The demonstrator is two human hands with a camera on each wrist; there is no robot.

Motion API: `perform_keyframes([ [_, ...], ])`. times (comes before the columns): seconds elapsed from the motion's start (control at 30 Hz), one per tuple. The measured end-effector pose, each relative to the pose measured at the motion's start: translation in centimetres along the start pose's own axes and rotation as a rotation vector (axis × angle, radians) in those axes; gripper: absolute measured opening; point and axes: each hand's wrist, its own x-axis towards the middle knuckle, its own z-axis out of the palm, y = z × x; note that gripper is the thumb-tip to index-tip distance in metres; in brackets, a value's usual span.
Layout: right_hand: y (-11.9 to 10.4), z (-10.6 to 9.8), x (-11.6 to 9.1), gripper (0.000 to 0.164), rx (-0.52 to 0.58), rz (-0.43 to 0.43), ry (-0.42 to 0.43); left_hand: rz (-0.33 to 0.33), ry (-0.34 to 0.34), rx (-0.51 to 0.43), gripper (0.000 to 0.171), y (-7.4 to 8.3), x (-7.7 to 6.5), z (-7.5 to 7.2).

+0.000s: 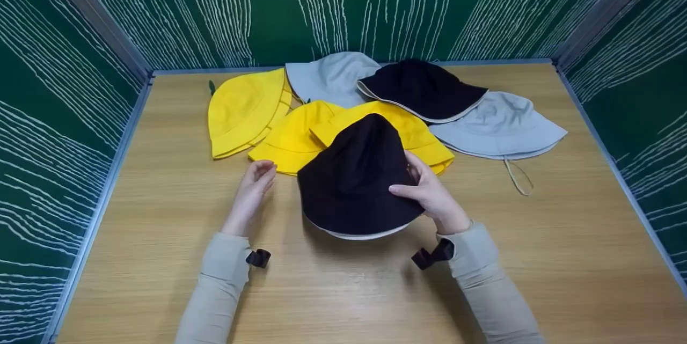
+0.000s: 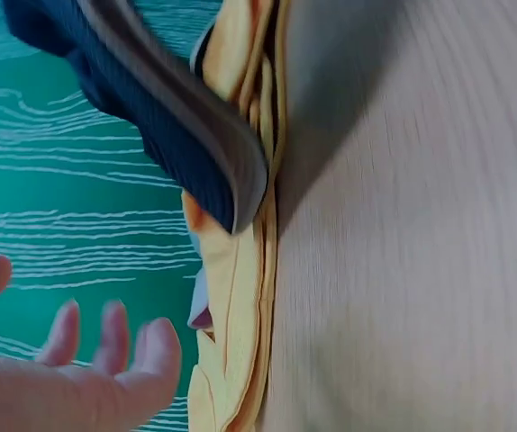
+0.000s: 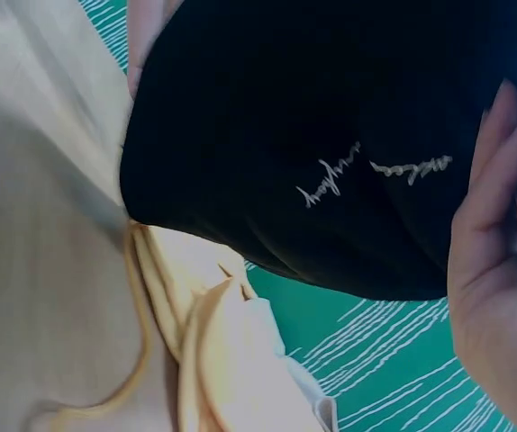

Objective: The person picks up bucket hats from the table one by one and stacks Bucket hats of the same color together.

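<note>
Right hand (image 1: 436, 200) pinches a dark hat (image 1: 354, 183) at its 3 o'clock side, held above the counter (image 1: 333, 290). Left hand (image 1: 250, 194): fingers loosely bent, apart at 9. Around that hat: yellow hats (image 1: 244, 113), 10 to 1; grey hats (image 1: 499, 124), 12 and 2; second black hat (image 1: 424, 89), 1.

Wooden tabletop (image 1: 333, 295), green white-streaked walls (image 1: 273, 11)

My left forearm (image 1: 212, 290) and right forearm (image 1: 491, 285) angle forward and inward. Left hand (image 1: 251, 188) free, fingers loosely bent. My right hand (image 1: 436, 199) pinches, thumb stretched out on top, fingers partly hidden.
</note>
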Motion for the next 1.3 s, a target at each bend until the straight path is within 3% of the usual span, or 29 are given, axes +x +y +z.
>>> perform_keyframes([
  [0.17, -0.9, -0.2, -0.4, 0.061, -0.04, -0.055, -0.117, 0.06, -0.163, 0.206, 0.043, 0.2, 0.9, 0.2],
  [0.3, -1.5, 0.0, -0.7, 0.057, -0.087, -0.078, -0.241, 0.064, -0.361, 0.348, 0.065, 0.2, 0.9, 0.6],
  [0.43, -2.0, 0.3, -0.9, 0.055, -0.111, -0.113, -0.364, 0.049, -0.54, 0.391, 0.087, -0.1, 0.9, 1.3],
  [0.67, -2.5, 0.6, -1.1, 0.055, -0.111, -0.198, -0.52, 0.014, -0.713, 0.384, 0.095, -0.6, 1.2, 1.8],
  [0.87, -2.7, 0.4, -1.2, 0.053, -0.096, -0.203, -0.522, -0.027, -0.766, 0.409, 0.088, -0.9, 1.2, 1.9],
  [1.03, -2.4, 0.0, -1.1, 0.053, -0.069, -0.237, -0.518, 0.031, -0.771, 0.406, 0.069, -1.6, 1.2, 1.5],
  [1.13, -2.2, -0.3, -1.1, 0.053, -0.065, -0.248, -0.508, 0.062, -0.736, 0.419, 0.055, -1.9, 1.0, 1.0],
  [1.3, -1.6, -1.2, -1.2, 0.055, -0.081, -0.237, -0.482, 0.061, -0.602, 0.479, 0.037, -2.0, 0.4, -0.5],
])
